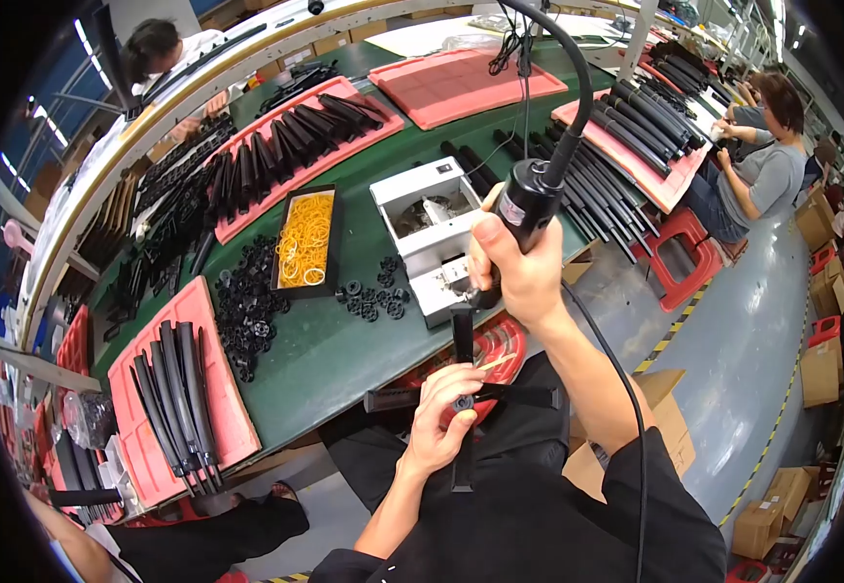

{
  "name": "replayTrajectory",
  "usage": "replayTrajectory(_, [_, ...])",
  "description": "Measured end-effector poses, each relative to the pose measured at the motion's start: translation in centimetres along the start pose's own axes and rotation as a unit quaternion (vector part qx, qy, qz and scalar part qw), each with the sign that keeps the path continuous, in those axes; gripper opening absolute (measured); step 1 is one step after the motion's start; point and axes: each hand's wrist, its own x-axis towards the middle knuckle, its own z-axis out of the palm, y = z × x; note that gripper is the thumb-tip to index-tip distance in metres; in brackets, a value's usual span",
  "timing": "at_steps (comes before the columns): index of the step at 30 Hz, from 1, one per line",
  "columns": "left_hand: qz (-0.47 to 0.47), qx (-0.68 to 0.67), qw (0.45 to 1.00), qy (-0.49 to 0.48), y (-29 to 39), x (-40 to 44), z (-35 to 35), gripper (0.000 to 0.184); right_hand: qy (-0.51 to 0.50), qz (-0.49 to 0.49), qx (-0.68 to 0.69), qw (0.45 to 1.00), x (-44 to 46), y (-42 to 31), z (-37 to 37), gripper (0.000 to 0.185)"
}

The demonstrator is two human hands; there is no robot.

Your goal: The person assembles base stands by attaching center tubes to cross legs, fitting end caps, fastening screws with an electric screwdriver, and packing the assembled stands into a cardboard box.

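Resting on the green bench (315, 350) at left, a pink tray (224, 400) carries black tubes (174, 389). Rightward come a box (310, 291) of yellow bands (307, 233) and a white machine (437, 245). Over the lap, the left hand (437, 418) holds a black cross-shaped frame (514, 393); the right hand (527, 270) grips a tilted black power tool (519, 206).

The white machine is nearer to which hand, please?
The right hand, gripping the black tool beside the white machine in view; the left hand is lower and farther, on the black cross-shaped part.
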Motion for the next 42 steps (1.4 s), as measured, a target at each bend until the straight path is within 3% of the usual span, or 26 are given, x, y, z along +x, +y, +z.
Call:
replayTrajectory(4, [-0.001, 0.001, 1.0, 0.004, -0.2, 0.4, -0.1, 0.033, 0.012, -0.001, -0.018, 1.0, -1.4, -4.3, 0.0, 0.034])
replayTrajectory(6, [-0.001, 0.009, 1.0, -0.003, -0.2, 0.4, -0.2, 0.035, -0.037, -0.053, 0.148, 0.987, -2.2, -6.5, 0.4, 0.041])
replayTrajectory(8, [-0.003, 0.006, 1.0, 0.004, 0.0, 0.5, 0.0, 0.035, -0.083, -0.084, 0.104, 0.988, -3.7, -7.7, 0.8, 0.062])
replayTrajectory(11, [-0.005, 0.003, 1.0, 0.013, 0.4, 0.7, 0.3, 0.035, -0.119, -0.069, 0.032, 0.99, -5.8, -8.1, 2.8, 0.063])
replayTrajectory(17, [-0.023, 0.017, 1.0, 0.012, 0.4, 0.3, 0.3, 0.037, -0.11, -0.03, 0.092, 0.989, -7.2, -6.1, 3.5, 0.058])
replayTrajectory(21, [-0.03, 0.021, 0.999, -0.002, 0.2, 0.2, 0.2, 0.04, -0.108, -0.004, 0.019, 0.994, -7.1, -5.9, 4.0, 0.067])
replayTrajectory(26, [-0.019, 0.019, 1.0, 0.004, -0.6, -0.4, 0.1, 0.042, -0.125, -0.006, -0.011, 0.992, -7.6, -4.1, 3.1, 0.066])
replayTrajectory(31, [-0.013, -0.015, 1.0, 0.021, 0.7, 0.1, 0.0, 0.044, -0.132, 0.062, 0.072, 0.987, -8.9, -3.6, 3.4, 0.06])
replayTrajectory(36, [-0.017, -0.059, 0.998, -0.031, -1.7, -0.1, 0.0, 0.044, -0.192, 0.054, -0.044, 0.979, -8.4, -4.4, 3.5, 0.07])
replayTrajectory(41, [-0.02, -0.048, 0.998, -0.03, -1.4, 0.0, 0.2, 0.043, -0.201, 0.035, -0.1, 0.974, -8.6, -4.1, 2.6, 0.072])
replayTrajectory(42, [-0.02, -0.047, 0.998, -0.029, -1.1, -0.1, 0.4, 0.043, -0.187, 0.033, -0.061, 0.98, -8.6, -4.1, 3.0, 0.071])
